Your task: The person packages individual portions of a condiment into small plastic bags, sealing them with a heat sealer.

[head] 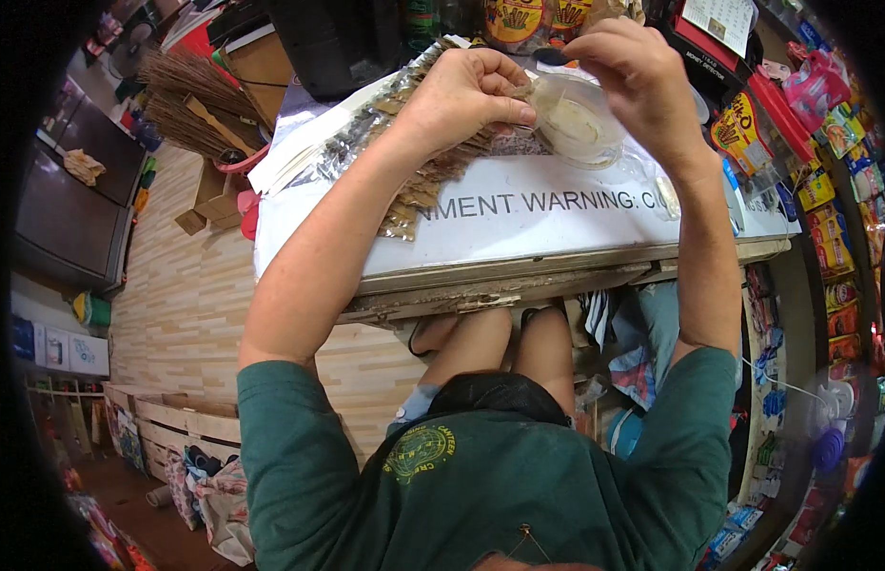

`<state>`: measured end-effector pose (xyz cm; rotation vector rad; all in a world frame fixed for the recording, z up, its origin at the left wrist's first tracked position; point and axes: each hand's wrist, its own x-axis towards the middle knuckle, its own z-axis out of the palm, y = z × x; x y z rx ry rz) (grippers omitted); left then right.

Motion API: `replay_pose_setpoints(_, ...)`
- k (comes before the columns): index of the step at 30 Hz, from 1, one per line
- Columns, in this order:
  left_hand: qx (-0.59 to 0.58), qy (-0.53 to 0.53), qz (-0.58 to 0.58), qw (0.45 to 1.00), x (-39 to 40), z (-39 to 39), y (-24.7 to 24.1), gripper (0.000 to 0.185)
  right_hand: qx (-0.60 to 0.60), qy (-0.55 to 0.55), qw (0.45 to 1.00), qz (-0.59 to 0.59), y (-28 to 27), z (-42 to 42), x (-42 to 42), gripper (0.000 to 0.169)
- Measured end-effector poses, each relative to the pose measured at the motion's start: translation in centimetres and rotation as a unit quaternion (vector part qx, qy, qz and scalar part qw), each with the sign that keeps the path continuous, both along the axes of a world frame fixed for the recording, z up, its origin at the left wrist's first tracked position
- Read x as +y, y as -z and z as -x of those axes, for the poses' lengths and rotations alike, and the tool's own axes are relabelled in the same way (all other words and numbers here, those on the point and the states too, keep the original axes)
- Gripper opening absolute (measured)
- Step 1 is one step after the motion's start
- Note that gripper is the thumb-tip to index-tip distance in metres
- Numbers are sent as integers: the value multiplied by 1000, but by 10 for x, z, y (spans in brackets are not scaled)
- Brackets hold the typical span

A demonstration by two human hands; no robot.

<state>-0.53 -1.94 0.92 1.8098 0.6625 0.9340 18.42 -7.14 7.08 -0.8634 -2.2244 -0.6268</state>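
My left hand (471, 96) pinches a small, thin, brownish item, perhaps a little plastic sachet, at the rim of a clear round plastic tub (578, 125). Pale residue or powder lies inside the tub. My right hand (639, 86) is raised over the tub's far right side, its fingers on a small dark spoon (552, 56) whose bowl points left. Beneath my left forearm, a row of small clear packets with brown contents (435, 171) runs across the tabletop. A small clear bag with pale contents (667, 198) lies beside my right forearm.
The white printed table (478, 243) has a worn wooden front edge. Plastic snack jars (746, 135) and a black money detector (706, 61) stand at the right. A black container (335, 43) is at the back. Stick brooms (193, 107) stand left of the table.
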Motion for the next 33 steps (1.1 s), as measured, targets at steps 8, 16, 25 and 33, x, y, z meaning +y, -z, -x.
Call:
replay_pose_setpoints(8,-30,7,-42,999,2,-4,6,30,87,173,946,261,53,-53,16,11)
replay_pose_setpoints(16,-108,36,17,993,-9,-1,-5,26,183,6,917,354,35,-26,-5,22)
replay_pose_setpoints(25,-74,-13,-137,988,-21,0,-12,17,426,-104,823,360,31,13,-27,10)
replay_pose_setpoints(33,42,-20,-171,984,-54,5,-24,11,447,-115,830,314,25,10,-52,11)
